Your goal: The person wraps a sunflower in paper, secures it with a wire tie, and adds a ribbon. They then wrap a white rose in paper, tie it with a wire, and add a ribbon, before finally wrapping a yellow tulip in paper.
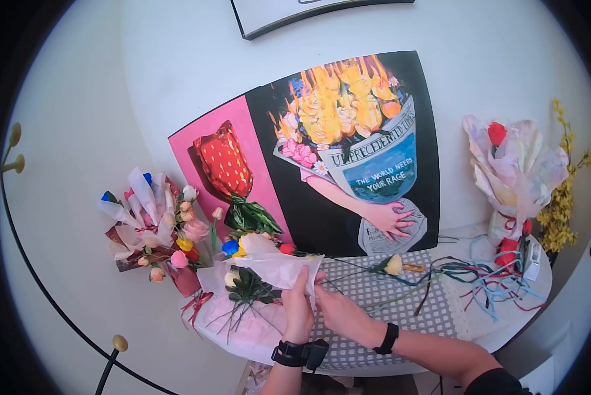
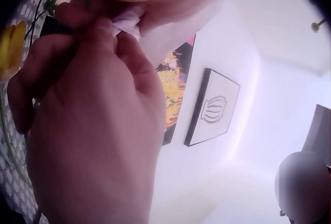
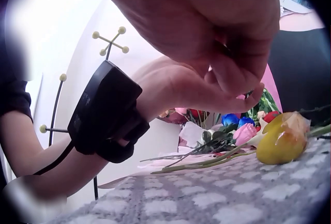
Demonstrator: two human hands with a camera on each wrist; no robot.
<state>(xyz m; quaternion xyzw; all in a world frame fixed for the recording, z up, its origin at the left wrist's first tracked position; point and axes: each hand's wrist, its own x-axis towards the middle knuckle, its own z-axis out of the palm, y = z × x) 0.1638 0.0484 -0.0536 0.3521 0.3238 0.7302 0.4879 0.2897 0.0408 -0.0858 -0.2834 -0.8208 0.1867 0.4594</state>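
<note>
Both hands meet at a sheet of white wrapping paper (image 1: 279,271) over the front of the table. My left hand (image 1: 297,311) pinches a gathered part of it; in the left wrist view the white paper (image 2: 128,22) looks twisted between thumb and fingers. Close against it, my right hand (image 1: 345,317) grips the same bunched part, and its curled fingers (image 3: 235,74) hide most of the paper in the right wrist view. Left of the hands lies a dark green leafy stem bunch (image 1: 253,288). A yellow tulip (image 3: 282,144) lies on the cloth below the right hand.
Wrapped bouquets (image 1: 147,220) stand at the left. At the right are a pale wrapped bouquet (image 1: 516,168) with a red rose and tangled ribbons (image 1: 486,280). A white rose (image 1: 394,265) lies on the grey checked cloth (image 1: 401,316). Two paintings (image 1: 358,217) lean against the wall.
</note>
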